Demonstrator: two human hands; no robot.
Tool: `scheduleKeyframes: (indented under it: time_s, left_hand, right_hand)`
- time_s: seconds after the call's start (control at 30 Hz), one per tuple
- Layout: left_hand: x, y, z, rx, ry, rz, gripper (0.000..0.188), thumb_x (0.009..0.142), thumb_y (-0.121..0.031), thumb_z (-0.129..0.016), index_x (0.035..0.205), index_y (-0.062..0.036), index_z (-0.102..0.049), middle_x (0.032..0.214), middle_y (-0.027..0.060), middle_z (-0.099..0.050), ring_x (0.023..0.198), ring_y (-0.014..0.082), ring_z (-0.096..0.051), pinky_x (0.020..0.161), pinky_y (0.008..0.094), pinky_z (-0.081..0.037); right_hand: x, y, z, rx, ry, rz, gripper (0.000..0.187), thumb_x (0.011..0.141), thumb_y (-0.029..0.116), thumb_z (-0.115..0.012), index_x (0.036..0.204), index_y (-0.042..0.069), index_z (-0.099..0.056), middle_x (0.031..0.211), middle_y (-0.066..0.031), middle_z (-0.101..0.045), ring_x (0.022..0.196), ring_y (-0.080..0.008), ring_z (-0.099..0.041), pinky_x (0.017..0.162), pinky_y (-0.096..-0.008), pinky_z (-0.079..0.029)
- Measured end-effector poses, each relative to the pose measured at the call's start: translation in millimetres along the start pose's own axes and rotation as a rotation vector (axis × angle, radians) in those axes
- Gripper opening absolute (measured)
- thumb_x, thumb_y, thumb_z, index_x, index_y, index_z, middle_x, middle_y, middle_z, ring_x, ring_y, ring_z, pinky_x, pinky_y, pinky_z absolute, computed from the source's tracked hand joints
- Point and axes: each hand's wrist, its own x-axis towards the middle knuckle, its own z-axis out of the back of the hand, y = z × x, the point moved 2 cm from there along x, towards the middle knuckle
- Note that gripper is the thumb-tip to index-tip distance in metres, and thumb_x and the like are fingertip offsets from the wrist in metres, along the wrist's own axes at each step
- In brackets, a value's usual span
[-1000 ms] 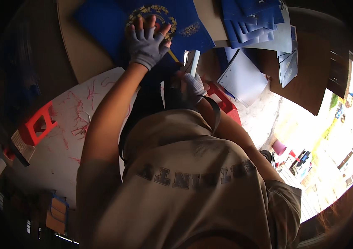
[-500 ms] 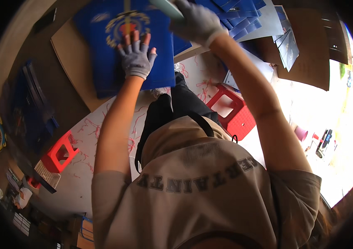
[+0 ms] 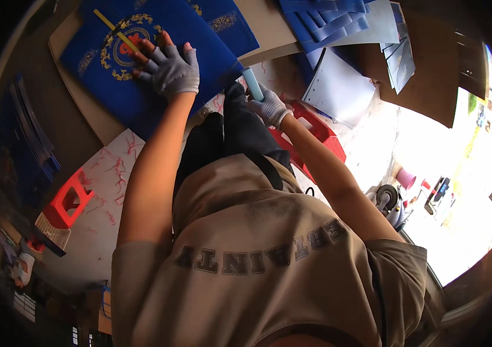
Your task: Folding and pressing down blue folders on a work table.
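Note:
A blue paper piece (image 3: 202, 43), flat like a bag or folder, lies turned at an angle on the table, with a gold ring and red emblem printed on it. My left hand (image 3: 173, 70), in a grey fingerless glove, rests on it with fingers spread beside the emblem. Across the print runs a narrow yellow strip (image 3: 117, 30). My gloved right hand (image 3: 270, 109) is closed round a pale blue bar-shaped tool (image 3: 252, 84). It is just off the near right corner of the blue piece, above my lap. Another blue printed piece (image 3: 228, 23) lies beyond.
Brown cardboard (image 3: 61, 49) lies under the blue piece. Folded blue pieces (image 3: 330, 23) are heaped at the far right, near white sheets (image 3: 338, 87). Red stools (image 3: 69, 199) stand on the floor at left and by my right arm. Red string scraps (image 3: 115, 168) litter the floor.
My right hand has come down and toward me with the pale blue tool, off the far part of the table. The blue piece has turned, and my left hand has shifted slightly left.

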Motion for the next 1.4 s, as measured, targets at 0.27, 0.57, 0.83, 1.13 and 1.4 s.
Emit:
scheduleKeyframes:
  time_s: [0.27,0.57,0.83,1.13,1.4]
  left_hand:
    - [0,2,-3,-0.118,-0.045,-0.008,0.067,0.089,-0.062,-0.015,0.146,-0.0261,-0.021,0.153,0.0147,-0.010,0.137,0.0467,0.001,0.105,0.0640,0.005]
    - [-4,-1,1,0.155,-0.134,0.019,0.063,0.089,-0.061,-0.017,0.144,-0.0305,-0.023,0.152,0.0142,-0.012,0.138,0.0453,-0.005,0.105,0.0633,0.001]
    - [-13,11,11,-0.077,-0.270,-0.476,0.058,0.087,-0.059,-0.040,0.140,-0.0339,-0.035,0.143,0.0110,-0.034,0.128,0.0322,-0.031,0.100,0.0507,-0.027]
    - [-11,6,7,-0.177,-0.266,-0.475,0.065,0.086,-0.062,-0.040,0.143,-0.0343,-0.027,0.146,0.0154,-0.028,0.136,0.0365,-0.023,0.106,0.0586,-0.017]
    - [-1,-4,-12,-0.879,-0.723,-0.516,0.067,0.081,-0.055,-0.050,0.135,-0.0147,-0.043,0.142,0.0259,-0.029,0.133,0.0429,-0.023,0.108,0.0597,-0.011]
  right_hand:
    - [3,22,-12,-0.004,0.046,-0.045,0.042,0.075,0.028,-0.061,0.107,0.001,-0.058,0.085,-0.0177,-0.064,0.081,-0.0295,-0.063,0.078,-0.0365,-0.048]
    - [2,53,-3,-0.284,0.017,-0.148,0.041,0.076,0.036,-0.060,0.095,-0.001,-0.066,0.082,-0.0234,-0.065,0.079,-0.0352,-0.064,0.075,-0.0377,-0.049]
    - [24,41,87,-0.343,0.056,-0.195,0.030,0.076,0.032,-0.067,0.085,0.004,-0.066,0.061,-0.0042,-0.060,0.056,-0.0140,-0.056,0.052,-0.0311,-0.045]
    - [-10,-18,-36,-0.133,0.301,0.022,0.050,0.076,0.033,-0.070,0.117,0.009,-0.053,0.087,-0.0127,-0.064,0.083,-0.0260,-0.062,0.077,-0.0355,-0.048]
    - [-24,18,-83,-0.171,0.475,0.040,0.047,0.074,0.037,-0.064,0.110,0.008,-0.057,0.087,-0.0205,-0.065,0.085,-0.0361,-0.063,0.076,-0.0409,-0.049]
